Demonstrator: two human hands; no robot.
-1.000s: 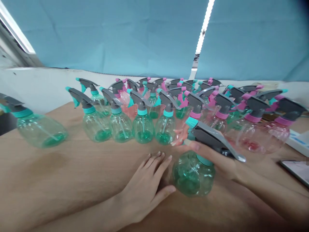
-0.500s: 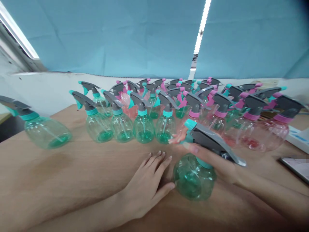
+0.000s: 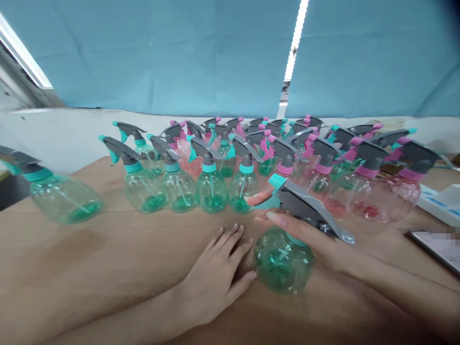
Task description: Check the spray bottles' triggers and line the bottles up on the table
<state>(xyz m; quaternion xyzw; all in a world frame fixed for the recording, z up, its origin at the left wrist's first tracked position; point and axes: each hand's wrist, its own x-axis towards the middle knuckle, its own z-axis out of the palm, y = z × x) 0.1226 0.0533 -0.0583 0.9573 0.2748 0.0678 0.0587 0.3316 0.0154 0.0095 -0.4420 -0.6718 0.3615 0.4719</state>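
A green spray bottle (image 3: 282,263) with a grey head and turquoise nozzle is held by my right hand (image 3: 316,239) around its neck, below the trigger head. The bottle tilts a little, its nozzle pointing away to the left. My left hand (image 3: 215,278) lies flat on the wooden table (image 3: 143,268), palm down with fingers stretched out, its thumb close to the held bottle's base. Behind it stands a front row of green spray bottles, among them one (image 3: 212,191) straight ahead of my fingertips. Pink-collared spray bottles (image 3: 390,191) stand to the right.
Farther back, several more green and pink spray bottles crowd together. One green spray bottle (image 3: 66,196) stands apart at the left. A phone (image 3: 436,249) and a white power strip (image 3: 440,203) lie at the right. Blue cloth (image 3: 179,57) hangs beyond the table.
The view has shifted slightly, so most things sit a little farther left. My right hand's fingers have moved slightly at the trigger; the left hand stays flat on the table.
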